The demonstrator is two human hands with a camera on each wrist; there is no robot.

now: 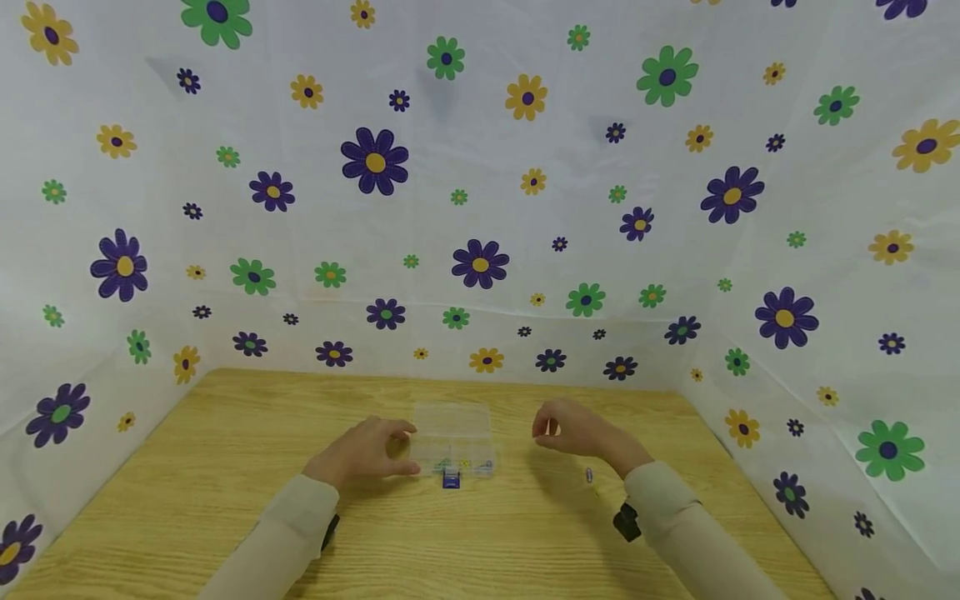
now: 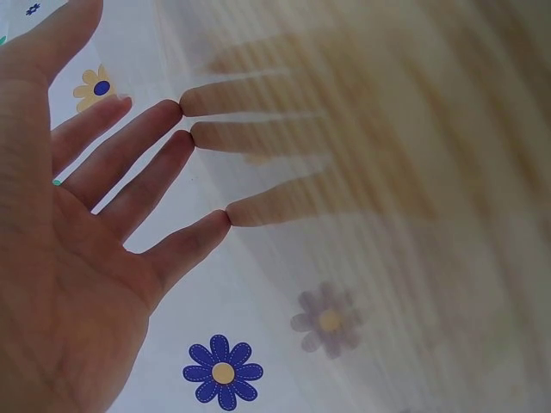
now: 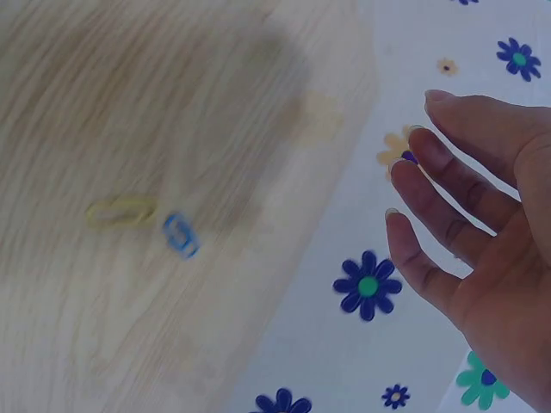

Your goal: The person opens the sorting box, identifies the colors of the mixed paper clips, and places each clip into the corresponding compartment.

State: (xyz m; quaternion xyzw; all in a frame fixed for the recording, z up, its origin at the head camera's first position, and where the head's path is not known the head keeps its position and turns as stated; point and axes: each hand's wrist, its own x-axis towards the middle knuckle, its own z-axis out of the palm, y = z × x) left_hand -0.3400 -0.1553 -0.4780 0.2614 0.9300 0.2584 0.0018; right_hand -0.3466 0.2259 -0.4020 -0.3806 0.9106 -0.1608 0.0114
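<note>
A clear plastic compartment box (image 1: 431, 450) lies on the table with its transparent lid (image 1: 452, 417) folded back and a blue latch (image 1: 451, 481) at the front. Small green, yellow and blue pieces sit in its front compartments. At the box's left side is my left hand (image 1: 367, 450), thumb and fingers spread apart; in the left wrist view several fingertips meet their reflections on the glossy tabletop. My right hand (image 1: 577, 429) hovers right of the box, fingers loosely bent, holding nothing. Below it lie a blue paper clip (image 3: 181, 235) and a yellow paper clip (image 3: 120, 211).
The wood-grain table (image 1: 450, 550) is bounded at the back and both sides by white flower-printed sheets (image 1: 450, 225). A dark wrist device (image 1: 627, 522) sits under the right sleeve.
</note>
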